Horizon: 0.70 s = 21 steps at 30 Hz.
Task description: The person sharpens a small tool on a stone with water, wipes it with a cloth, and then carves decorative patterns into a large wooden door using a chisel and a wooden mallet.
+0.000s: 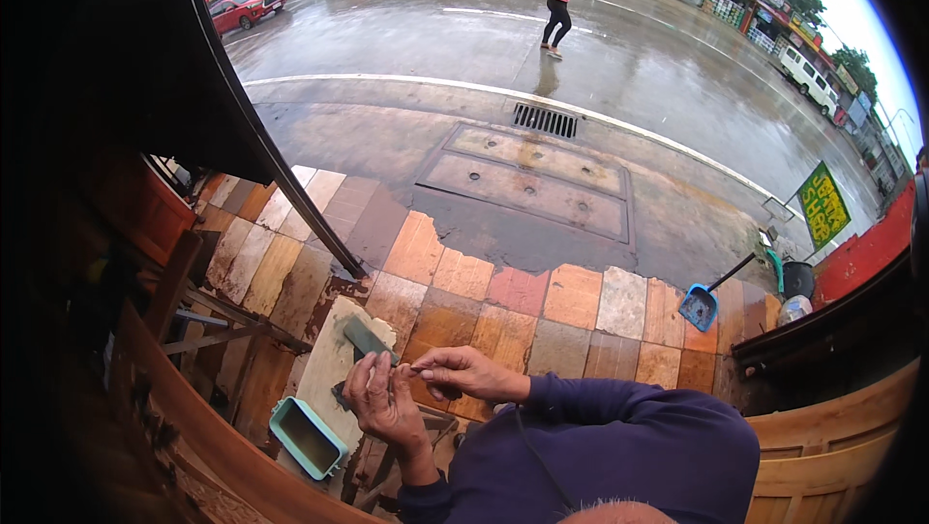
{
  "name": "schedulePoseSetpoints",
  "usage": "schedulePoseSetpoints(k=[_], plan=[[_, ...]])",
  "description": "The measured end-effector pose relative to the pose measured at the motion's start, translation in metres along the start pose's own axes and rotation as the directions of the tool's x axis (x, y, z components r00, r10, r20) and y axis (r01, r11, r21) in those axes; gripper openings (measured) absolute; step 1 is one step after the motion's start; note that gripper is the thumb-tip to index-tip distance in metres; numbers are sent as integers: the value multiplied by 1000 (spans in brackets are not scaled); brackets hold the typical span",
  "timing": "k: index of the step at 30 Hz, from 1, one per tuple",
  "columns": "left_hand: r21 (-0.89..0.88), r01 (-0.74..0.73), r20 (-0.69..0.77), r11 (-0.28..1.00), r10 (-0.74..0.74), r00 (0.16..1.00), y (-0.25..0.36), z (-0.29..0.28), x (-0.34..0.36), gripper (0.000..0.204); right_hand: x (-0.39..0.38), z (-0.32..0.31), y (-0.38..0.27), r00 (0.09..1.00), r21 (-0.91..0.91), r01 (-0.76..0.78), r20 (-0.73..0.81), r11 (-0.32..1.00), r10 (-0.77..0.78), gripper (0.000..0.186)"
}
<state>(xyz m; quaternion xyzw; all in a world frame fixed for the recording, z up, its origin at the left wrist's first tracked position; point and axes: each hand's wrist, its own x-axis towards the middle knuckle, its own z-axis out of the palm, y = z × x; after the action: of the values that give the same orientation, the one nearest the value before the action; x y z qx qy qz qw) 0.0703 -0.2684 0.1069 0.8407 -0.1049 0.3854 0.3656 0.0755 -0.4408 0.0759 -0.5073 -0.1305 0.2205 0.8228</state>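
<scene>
My left hand [382, 403] is raised above a pale board, its fingers bent together at one end of a thin dark piece [415, 369]. From the other side my right hand [466, 374] pinches the same piece between thumb and fingers. It is too small to tell its kind. Behind my left fingers a grey-green rectangular block, like a sharpening stone [364, 336], lies on the pale board [324, 369]. Another dark object [340, 395] is partly hidden by my left hand. A teal tub [281, 418] with murky liquid stands beside the board.
Wooden frames [184, 369] crowd the left, and a wooden panel [823, 476] is at lower right. A blue dustpan [699, 307] rests on the tiled floor [571, 294]. Beyond lie a drain grate [545, 120] and a wet road, where a person [559, 1] walks under an umbrella.
</scene>
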Motion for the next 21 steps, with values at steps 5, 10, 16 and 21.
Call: schedulePoseSetpoints(k=[5, 10, 16, 21], plan=[[71, -30, -94, 997, 36, 995, -5, -5, -11, 35, 5, 12, 1, 1000, 31, 0, 20, 1000, -1, 30], [142, -40, -143, 989, 61, 988, -7, -15, -17, 34, 8, 22, 1, 997, 31, 1, 72, 1000, -3, 29], [225, -59, -170, 973, 99, 981, -19, -27, -29, 32, 10, 35, 12, 996, 64, -40, 86, 997, 34, 27], [215, -13, -178, 977, 52, 983, -27, -30, -38, 30, 8, 43, 19, 997, 57, -37, 75, 998, 33, 29]])
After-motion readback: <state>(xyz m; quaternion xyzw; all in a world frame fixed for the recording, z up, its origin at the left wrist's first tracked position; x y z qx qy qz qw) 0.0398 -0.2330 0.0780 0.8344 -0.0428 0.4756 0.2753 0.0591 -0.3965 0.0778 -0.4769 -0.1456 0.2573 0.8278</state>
